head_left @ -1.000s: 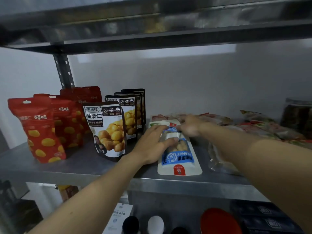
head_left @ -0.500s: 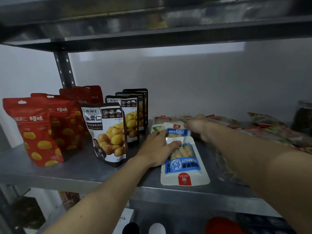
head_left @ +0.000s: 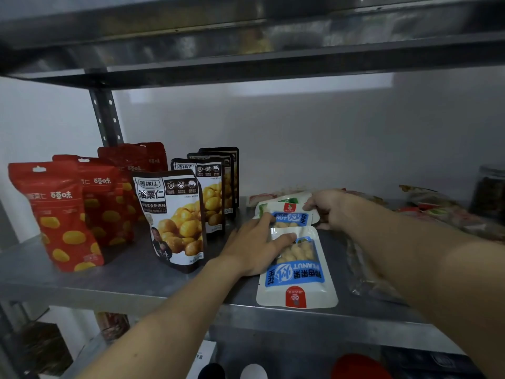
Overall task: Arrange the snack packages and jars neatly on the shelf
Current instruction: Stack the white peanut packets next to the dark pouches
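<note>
Spread flat with fingers straight, the left hand [head_left: 254,242]: grasps nothing, merely presses down on two white-and-blue packs lying on the metal shelf [head_left: 123,285]. Forefinger on the far peanut pack [head_left: 291,217], thumb across the top edge of the near peanut pack [head_left: 297,274].

Reaching in from the right, the right hand [head_left: 330,206]: pinches the right end of the far peanut pack, fingertips on top, thumb at the edge below.

The near peanut pack: lies flat, print upside down to the camera, red seal toward the front lip of the shelf, far edge touching the other pack. The far peanut pack: lies flat just behind it, partly over a green-and-white pack [head_left: 289,199].

To the left, upright: a row of dark pouches [head_left: 177,214] printed with yellow chestnuts, one behind another, the front one just beside the left hand. Further left, also upright, a row of red pouches [head_left: 60,214] running back toward the wall [head_left: 300,132].

To the right, under the right forearm, a clear bag [head_left: 363,272] lying flat; behind it a loose heap of packets [head_left: 437,212], too blurred to read. At the far right, a jar [head_left: 489,190] with dark contents, standing by the wall.

Above, the upper shelf [head_left: 246,45], carried by a perforated post [head_left: 105,116]. Below, blurred, a red lid [head_left: 358,365].
</note>
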Available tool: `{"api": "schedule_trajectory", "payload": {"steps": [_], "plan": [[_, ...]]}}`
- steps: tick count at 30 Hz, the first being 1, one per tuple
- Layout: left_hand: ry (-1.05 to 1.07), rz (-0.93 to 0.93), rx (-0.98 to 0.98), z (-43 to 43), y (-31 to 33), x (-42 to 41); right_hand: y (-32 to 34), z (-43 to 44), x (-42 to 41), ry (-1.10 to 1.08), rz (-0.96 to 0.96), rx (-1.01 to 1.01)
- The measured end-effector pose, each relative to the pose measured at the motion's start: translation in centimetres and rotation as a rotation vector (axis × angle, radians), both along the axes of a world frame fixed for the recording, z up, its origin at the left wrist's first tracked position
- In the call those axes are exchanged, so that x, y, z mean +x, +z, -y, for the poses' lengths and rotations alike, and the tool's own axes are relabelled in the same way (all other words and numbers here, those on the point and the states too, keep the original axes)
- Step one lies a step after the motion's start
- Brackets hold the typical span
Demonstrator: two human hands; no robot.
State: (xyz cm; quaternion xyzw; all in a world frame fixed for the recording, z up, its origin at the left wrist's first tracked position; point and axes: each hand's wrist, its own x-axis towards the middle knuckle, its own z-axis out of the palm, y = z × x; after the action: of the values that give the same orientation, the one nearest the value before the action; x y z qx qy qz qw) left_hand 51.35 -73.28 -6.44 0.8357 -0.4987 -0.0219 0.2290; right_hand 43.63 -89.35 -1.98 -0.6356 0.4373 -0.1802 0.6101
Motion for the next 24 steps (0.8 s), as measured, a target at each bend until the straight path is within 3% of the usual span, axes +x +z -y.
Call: {"api": "schedule_trajectory", "payload": {"steps": [7,10,14,18,21,24], "plan": [[0.011,0.039,0.018,-0.2,-0.1,-0.3,0.5,0.7,-0.3,-0.140,0.195,-0.019],[0.014,0.032,0.017,-0.2,0.0,-0.4,1.2,1.7,-0.5,-0.315,0.348,-0.153],[0.019,0.006,-0.003,0.0,0.4,-0.5,3.2,1.9,-1.8,-0.406,0.363,-0.445],[0.031,-0.094,-0.222,0.5,1.2,-0.2,4.9,2.5,-2.6,-0.395,0.404,-0.610],[0.075,-0.260,-0.466,1.3,2.6,-0.7,5.4,2.5,-2.8,-0.339,0.394,-0.656],[0.053,-0.450,-0.587,2.2,4.4,-1.3,5.9,2.1,-2.7,-0.235,0.406,-0.686]]}}
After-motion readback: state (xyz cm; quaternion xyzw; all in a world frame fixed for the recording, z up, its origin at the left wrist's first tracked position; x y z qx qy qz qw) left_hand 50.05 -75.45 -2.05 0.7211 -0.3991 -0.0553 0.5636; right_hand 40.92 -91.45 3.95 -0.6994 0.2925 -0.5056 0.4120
